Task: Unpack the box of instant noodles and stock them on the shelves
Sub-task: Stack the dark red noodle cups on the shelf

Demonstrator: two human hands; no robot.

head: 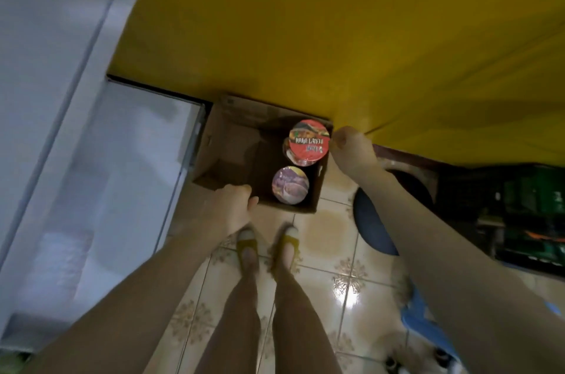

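An open cardboard box (232,147) stands on the tiled floor against a yellow wall. Inside it, on the right side, sit a red-lidded noodle cup (309,141), stacked on another cup, and a purple-lidded noodle cup (290,185) nearer me. The box's left half shows bare cardboard. My left hand (232,208) grips the box's near edge, fingers curled over the rim. My right hand (351,149) holds the box's far right corner beside the red cup, fingers curled.
A white freezer or cabinet (61,129) fills the left side. A dark round stool (376,220) and a dark green crate (519,214) stand to the right. A blue plastic item (425,318) lies at the lower right. My feet in yellow slippers (266,248) are just behind the box.
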